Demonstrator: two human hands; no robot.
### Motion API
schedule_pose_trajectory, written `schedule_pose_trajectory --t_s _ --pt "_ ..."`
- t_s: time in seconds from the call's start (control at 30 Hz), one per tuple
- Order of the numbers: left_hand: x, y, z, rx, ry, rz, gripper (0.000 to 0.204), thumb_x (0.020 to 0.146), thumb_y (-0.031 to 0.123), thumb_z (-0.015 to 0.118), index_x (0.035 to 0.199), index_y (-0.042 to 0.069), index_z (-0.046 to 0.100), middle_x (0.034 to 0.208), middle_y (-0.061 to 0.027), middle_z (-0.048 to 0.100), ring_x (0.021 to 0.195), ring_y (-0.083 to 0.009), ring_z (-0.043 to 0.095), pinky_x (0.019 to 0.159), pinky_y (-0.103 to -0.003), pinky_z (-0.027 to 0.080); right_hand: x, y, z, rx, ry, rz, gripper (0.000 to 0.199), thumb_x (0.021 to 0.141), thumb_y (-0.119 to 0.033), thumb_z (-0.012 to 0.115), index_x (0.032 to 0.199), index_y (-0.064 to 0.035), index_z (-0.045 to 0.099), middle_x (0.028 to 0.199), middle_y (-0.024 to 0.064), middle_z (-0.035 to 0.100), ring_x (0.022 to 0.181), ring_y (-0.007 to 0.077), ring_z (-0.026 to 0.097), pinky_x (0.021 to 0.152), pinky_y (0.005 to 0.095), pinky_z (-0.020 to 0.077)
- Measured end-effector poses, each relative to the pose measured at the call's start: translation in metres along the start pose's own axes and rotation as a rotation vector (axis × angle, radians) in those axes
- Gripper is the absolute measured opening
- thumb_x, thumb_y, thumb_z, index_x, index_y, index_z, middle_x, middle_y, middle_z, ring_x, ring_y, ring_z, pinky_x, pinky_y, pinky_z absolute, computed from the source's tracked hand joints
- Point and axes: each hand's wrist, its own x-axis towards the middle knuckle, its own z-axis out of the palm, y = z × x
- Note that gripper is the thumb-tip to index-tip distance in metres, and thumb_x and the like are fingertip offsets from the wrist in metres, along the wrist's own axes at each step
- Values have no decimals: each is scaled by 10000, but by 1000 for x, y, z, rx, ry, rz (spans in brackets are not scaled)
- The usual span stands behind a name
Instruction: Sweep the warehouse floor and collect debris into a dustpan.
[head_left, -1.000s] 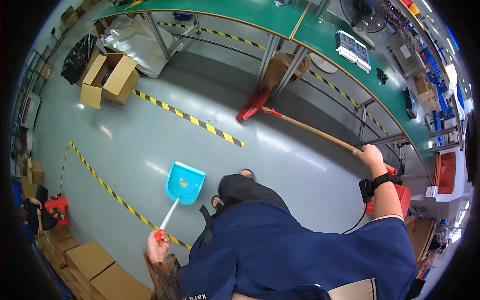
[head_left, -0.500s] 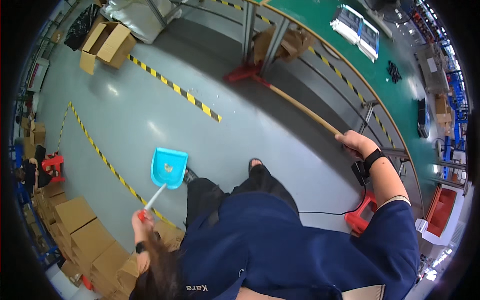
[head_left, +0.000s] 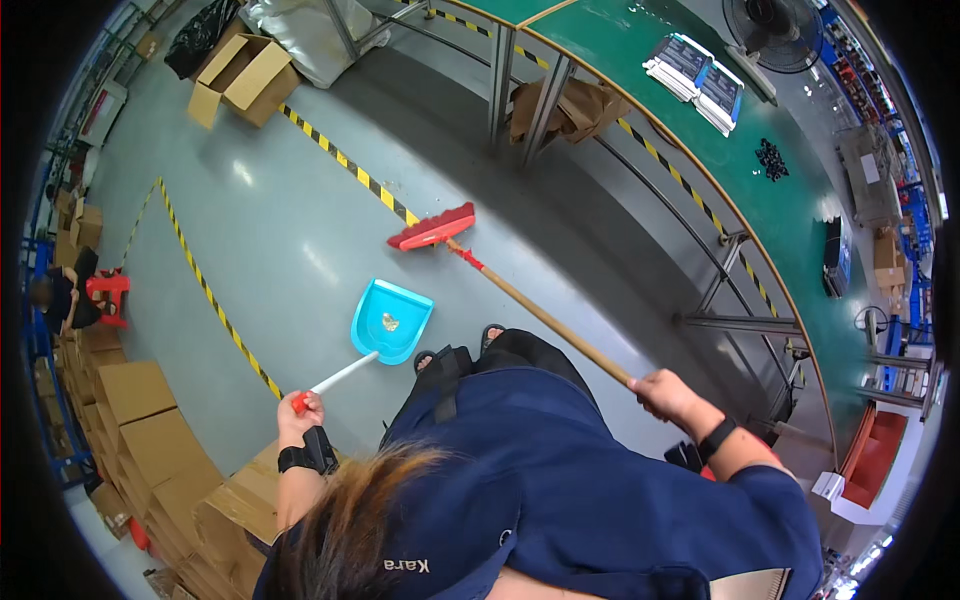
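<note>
My left hand [head_left: 299, 412] is closed on the red end of a white handle that leads to a blue dustpan [head_left: 410, 318]. The dustpan is near my feet, with a small pale bit of debris [head_left: 390, 322] lying in it. My right hand [head_left: 660, 394] is wrapped round the wooden stick of a broom [head_left: 540, 313]. The broom's red head [head_left: 432, 230] is beyond the dustpan and apart from it, by the end of a yellow and black floor stripe [head_left: 345, 160]. Small pale specks show on the floor close to the broom head.
A green-topped workbench [head_left: 640, 55] with metal legs runs along the right. An open cardboard box [head_left: 245, 80] stands far left, beside a white sack [head_left: 318, 40]. Stacked cartons [head_left: 160, 440] line the near left. Another person [head_left: 68, 295] sits at the left by a red stool [head_left: 110, 298].
The broom head has come out from beneath the workbench, toward the dustpan and to the left. The dustpan has shifted right in view, and my right hand is nearer my body.
</note>
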Motion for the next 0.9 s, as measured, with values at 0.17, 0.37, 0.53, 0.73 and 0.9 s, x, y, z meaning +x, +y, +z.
schedule_pose_trajectory --t_s 0.17,0.37,0.53,0.73,0.9 --pt "4 -13 -19 12 -57 -38 167 736 163 374 730 -4 371 589 -60 413 458 -138 401 425 -240 333 -11 -21 19 94 -38 -92 397 800 -335 451 591 -1 504 457 46 443 342 122 403 313 262 326" --pt "4 -27 -28 93 -12 52 154 765 165 347 730 22 391 584 -38 416 469 -119 394 430 -241 328 112 -119 75 110 56 -261 433 800 -383 424 571 -17 470 446 60 427 334 160 407 311 298 329" --pt "0 -16 -28 118 14 86 147 758 166 373 721 25 390 578 -37 415 470 -118 391 431 -242 336 162 -136 82 77 114 -183 469 793 -417 397 587 -6 491 484 99 467 386 214 449 369 363 363" --pt "17 18 -39 109 83 48 184 754 203 389 705 25 388 563 -40 418 458 -125 392 422 -238 344 57 56 103 94 100 36 434 796 -390 424 575 -20 462 444 57 417 328 171 408 307 307 339" --pt "35 50 -34 150 80 51 193 746 214 410 687 32 387 544 -41 414 444 -130 391 412 -232 347 -65 57 112 244 265 37 373 798 -318 455 581 -17 494 483 51 447 348 144 410 329 280 315"
